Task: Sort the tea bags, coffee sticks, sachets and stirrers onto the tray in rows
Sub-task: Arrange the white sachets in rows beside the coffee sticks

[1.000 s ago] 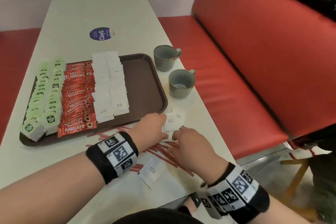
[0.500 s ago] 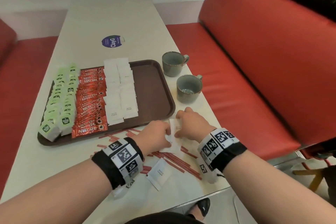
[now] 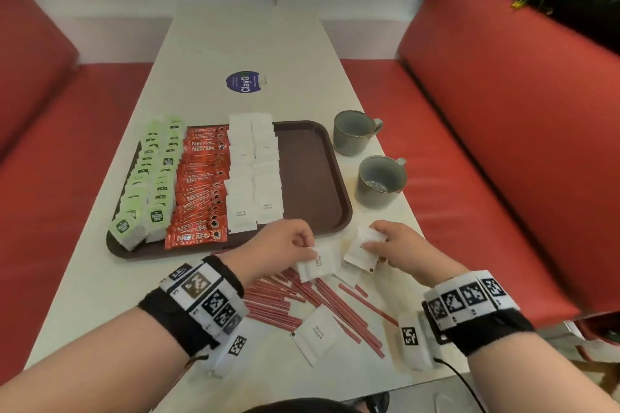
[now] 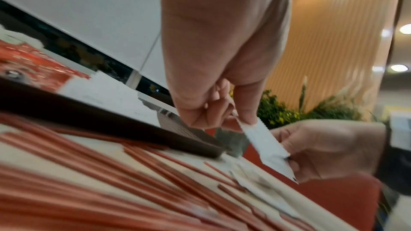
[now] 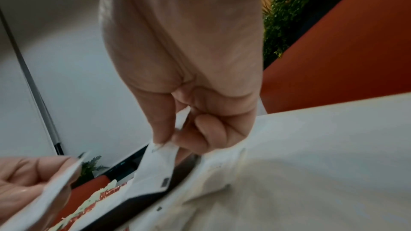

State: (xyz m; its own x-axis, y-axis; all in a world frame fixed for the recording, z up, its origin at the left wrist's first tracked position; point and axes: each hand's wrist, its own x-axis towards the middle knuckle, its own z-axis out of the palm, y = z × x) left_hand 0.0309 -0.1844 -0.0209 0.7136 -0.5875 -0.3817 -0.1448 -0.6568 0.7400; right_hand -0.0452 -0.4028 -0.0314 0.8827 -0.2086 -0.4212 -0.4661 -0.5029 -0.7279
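Pinching white sachets, seemingly one each, both hands (image 3: pixel 281 246) (image 3: pixel 407 246) hover curled.

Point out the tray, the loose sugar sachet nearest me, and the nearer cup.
tray (image 3: pixel 312 178): head view, bare brown floor at its right.
sugar sachet (image 3: pixel 315 334): head view, middle of its face.
nearer cup (image 3: pixel 380 183): head view, inner wall.

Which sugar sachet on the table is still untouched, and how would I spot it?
Start at the brown tray, then come toward the near table edge, past the loose red stirrers. The lone white sugar sachet lies flat there between the wrists, the only one neither held nor in a row.
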